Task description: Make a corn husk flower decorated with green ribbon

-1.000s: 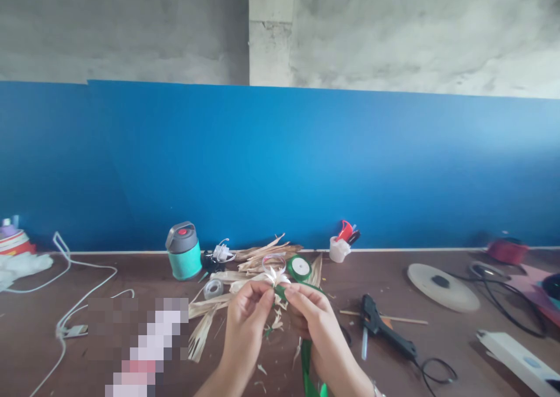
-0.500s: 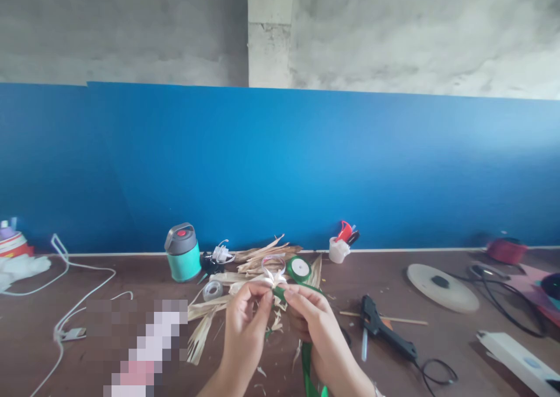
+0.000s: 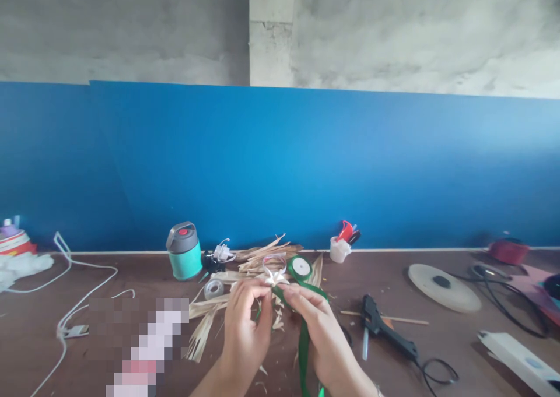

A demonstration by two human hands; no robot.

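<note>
Two hands over the counter (image 3: 437,338): left hand (image 3: 245,333) fingers pinched on a husk flower (image 3: 275,277); right hand (image 3: 317,333) fingers pinching green ribbon (image 3: 303,341). Glue gun (image 3: 385,330) right.

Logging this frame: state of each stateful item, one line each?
left hand: pinching the husk flower
right hand: grip on green ribbon, pulled taut
ribbon spool: flat on table, partly unwound
teal flask: upright, lid on
glue gun: lying on its side, unheld

text: none readable | labels: none readable | brands, numbers, signs: none
</note>
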